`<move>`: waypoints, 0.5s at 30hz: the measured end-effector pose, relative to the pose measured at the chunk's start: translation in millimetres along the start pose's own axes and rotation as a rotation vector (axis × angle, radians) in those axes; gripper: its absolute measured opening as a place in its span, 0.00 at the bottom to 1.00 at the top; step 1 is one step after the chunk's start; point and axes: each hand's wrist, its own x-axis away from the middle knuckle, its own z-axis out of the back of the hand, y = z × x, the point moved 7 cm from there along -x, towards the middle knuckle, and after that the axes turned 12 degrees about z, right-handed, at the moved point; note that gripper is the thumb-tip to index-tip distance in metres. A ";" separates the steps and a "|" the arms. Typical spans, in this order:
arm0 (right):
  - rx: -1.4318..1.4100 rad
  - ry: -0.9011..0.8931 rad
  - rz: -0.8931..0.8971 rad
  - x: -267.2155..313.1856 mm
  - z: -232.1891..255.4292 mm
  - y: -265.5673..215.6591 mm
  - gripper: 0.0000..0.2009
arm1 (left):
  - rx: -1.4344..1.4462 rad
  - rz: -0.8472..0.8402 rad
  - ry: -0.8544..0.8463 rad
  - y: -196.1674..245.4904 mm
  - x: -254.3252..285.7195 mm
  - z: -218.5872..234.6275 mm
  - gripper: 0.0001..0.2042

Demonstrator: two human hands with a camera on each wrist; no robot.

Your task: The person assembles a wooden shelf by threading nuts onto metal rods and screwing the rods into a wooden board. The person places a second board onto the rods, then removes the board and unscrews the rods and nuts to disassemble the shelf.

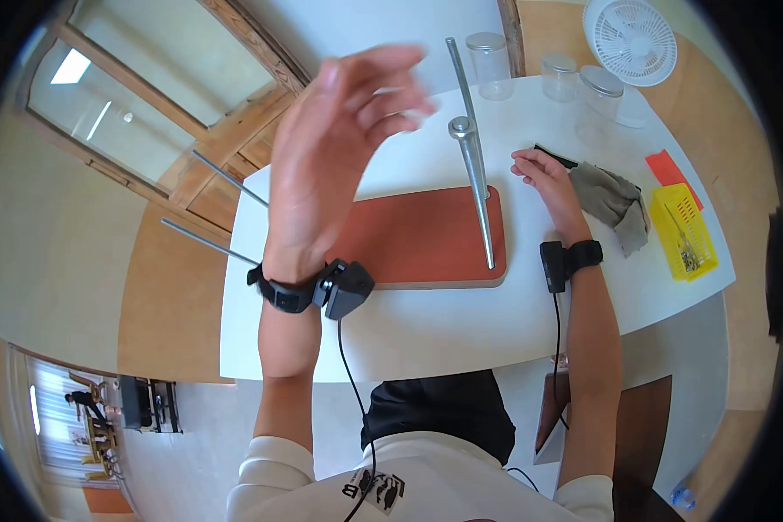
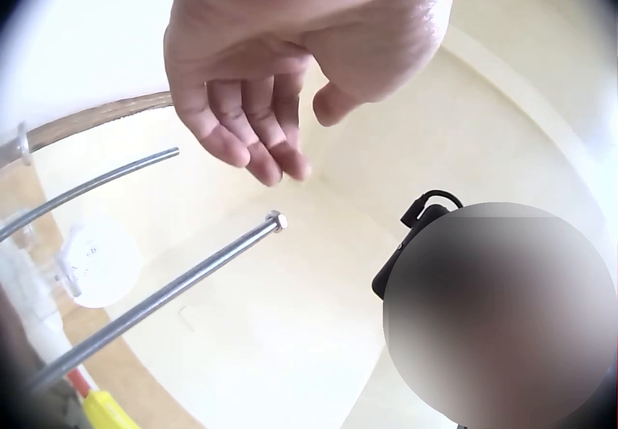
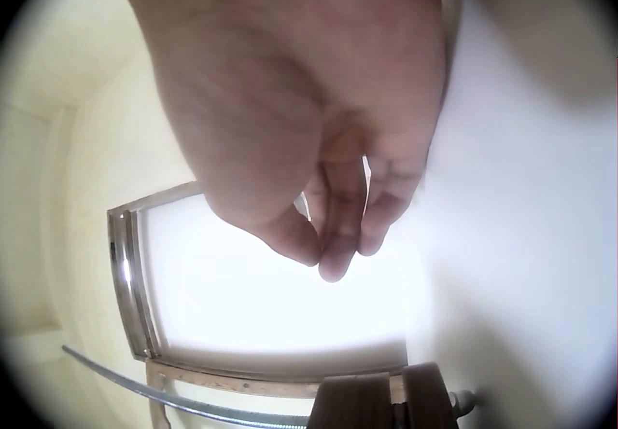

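Left hand [image 1: 339, 165] raised above the desk [image 1: 426, 331], fingers loosely spread, holding nothing. Right hand [image 1: 544, 178] resting near the far right edge, fingers curled beside the grey cloth [image 1: 613, 204]. Bare desk along the near edge. Red board [image 1: 418, 235] at centre. Metal rod's [image 2: 174, 294] bolt end seen only from the left wrist.

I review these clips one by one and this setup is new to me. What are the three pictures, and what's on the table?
No machine here: a person wears a head camera and one on each wrist. The head view looks down on a white table. The left hand is raised in the air, open and empty. The right hand rests on the table beside a grey cloth, holding nothing visible. A reddish board carries a metal stand. Behind it stand clear jars and a fan; at the right is a yellow basket. The wrist views show each hand close up.
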 end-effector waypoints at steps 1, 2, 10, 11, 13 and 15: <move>0.002 0.001 0.002 -0.7 0.0 0.1 0.13 | -0.212 0.035 0.342 4.9 -3.4 -8.5 0.39; -0.001 -0.012 0.007 -0.8 -0.3 -0.9 0.13 | -0.217 0.028 0.353 4.3 -9.1 -17.4 0.39; 0.007 0.018 -0.006 -0.3 0.3 -1.8 0.14 | -0.643 0.234 -0.088 21.0 -5.1 -30.1 0.40; 0.007 0.006 -0.003 0.0 -0.3 -1.6 0.14 | -0.718 0.217 -0.043 22.2 -0.7 -28.3 0.40; 0.018 0.005 -0.008 0.0 -0.3 -0.7 0.14 | -0.674 0.161 0.061 29.6 3.7 -25.3 0.36; 0.033 0.002 -0.006 -1.1 -0.1 -1.7 0.14 | -0.794 0.241 0.121 44.8 8.2 -16.4 0.30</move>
